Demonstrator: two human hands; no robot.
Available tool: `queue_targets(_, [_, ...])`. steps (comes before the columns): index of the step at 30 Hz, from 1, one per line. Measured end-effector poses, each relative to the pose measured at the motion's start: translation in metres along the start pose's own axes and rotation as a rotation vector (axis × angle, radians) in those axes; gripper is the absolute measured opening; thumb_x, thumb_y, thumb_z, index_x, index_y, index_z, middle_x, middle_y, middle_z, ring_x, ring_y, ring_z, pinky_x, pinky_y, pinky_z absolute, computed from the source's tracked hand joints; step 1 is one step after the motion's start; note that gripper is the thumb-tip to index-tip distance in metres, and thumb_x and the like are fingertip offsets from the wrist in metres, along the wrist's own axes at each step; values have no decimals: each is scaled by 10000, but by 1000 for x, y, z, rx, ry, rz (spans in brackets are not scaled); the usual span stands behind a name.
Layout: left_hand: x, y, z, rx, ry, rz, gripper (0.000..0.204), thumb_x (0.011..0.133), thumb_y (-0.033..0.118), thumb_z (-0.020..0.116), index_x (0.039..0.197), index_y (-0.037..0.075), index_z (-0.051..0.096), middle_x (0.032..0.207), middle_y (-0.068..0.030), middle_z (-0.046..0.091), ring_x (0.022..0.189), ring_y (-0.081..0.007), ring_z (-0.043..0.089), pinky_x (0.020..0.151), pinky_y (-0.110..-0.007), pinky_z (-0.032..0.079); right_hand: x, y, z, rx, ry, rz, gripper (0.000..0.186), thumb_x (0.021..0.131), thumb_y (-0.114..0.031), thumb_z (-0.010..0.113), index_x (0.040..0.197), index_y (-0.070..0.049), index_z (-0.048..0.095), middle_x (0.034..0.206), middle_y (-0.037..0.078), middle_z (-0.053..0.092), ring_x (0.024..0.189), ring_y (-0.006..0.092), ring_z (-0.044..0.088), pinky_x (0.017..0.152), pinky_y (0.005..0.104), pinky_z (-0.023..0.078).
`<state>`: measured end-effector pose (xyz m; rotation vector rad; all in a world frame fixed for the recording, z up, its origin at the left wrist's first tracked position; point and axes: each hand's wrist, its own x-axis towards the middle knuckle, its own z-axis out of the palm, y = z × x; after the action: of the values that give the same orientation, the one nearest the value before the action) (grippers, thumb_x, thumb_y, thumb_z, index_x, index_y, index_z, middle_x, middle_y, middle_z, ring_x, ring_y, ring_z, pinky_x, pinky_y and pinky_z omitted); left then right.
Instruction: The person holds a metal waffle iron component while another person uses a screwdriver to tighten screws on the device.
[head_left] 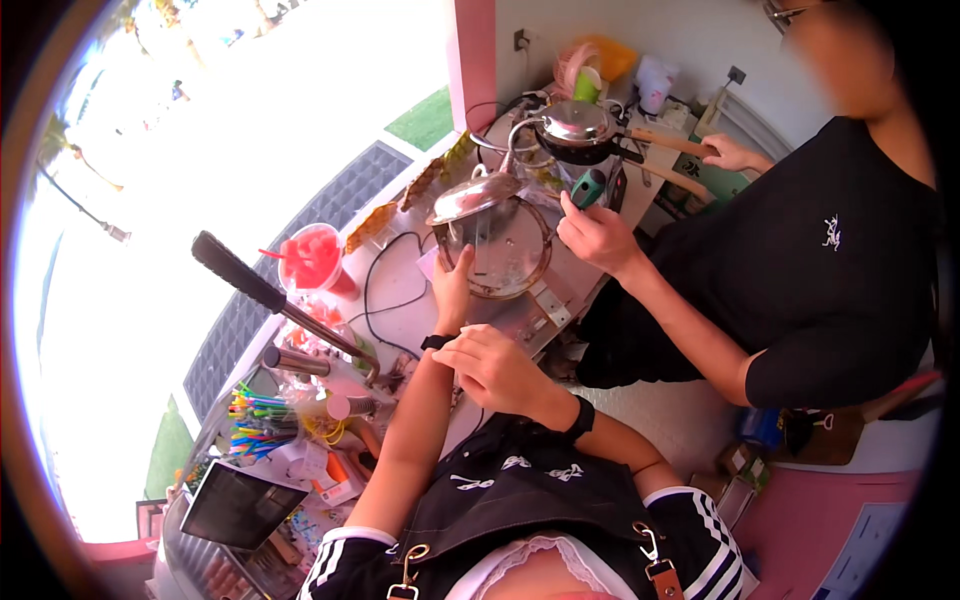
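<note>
My left hand (pixel 452 288) reaches forward with its fingers stretched out, in front of a round glass-bottomed pan (pixel 515 262); whether it touches the glass I cannot tell. A black wristband (pixel 437 342) is round my left wrist. My right hand (pixel 490 368) is closed at that wrist, its fingertips against the band. Beyond my left hand a shiny metal lid (pixel 478 197) rests tilted over the pan. Across from me a person in black grips a green and black handheld device (pixel 588 188). That person's other hand is on the wooden handle (pixel 668 140) of a lidded black pan (pixel 575 135).
To the left stand a cup of red pieces (pixel 313 262), a black-handled metal lever (pixel 285 310) and many colourful straws (pixel 262 420). A dark screen (pixel 240 508) sits at lower left. A black cable (pixel 370 290) loops over the counter near a white power strip (pixel 550 305).
</note>
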<state>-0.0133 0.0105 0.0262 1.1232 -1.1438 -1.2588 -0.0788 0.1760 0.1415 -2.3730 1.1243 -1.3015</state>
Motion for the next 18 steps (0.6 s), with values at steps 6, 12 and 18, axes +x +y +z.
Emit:
queue_targets(6, [-1, 3, 2, 9, 21, -33, 527, 863, 358, 730, 1206, -17, 590, 1107, -119, 666, 1008, -205, 606, 910, -327, 449, 2, 6, -15, -83, 107, 98, 477, 761, 9, 587, 1236, -18, 561, 1080, 131, 629, 1030, 308, 591, 985, 444, 427])
queue_targets(12, [0, -1, 4, -10, 15, -47, 524, 863, 339, 729, 1211, -25, 585, 1118, -121, 665, 1021, -206, 609, 912, -328, 453, 6, 11, -44, -3, 344, 302, 474, 782, 29, 571, 1254, -9, 547, 1135, 132, 647, 1046, 318, 605, 1000, 452, 438])
queue_targets(18, [5, -8, 3, -87, -5, -61, 507, 857, 332, 734, 1173, -38, 590, 1093, -126, 663, 988, -197, 603, 899, -325, 455, -7, 30, -25, -150, 127, 244, 306, 786, 9, 595, 1084, -47, 633, 1042, 135, 664, 993, 332, 616, 999, 459, 446])
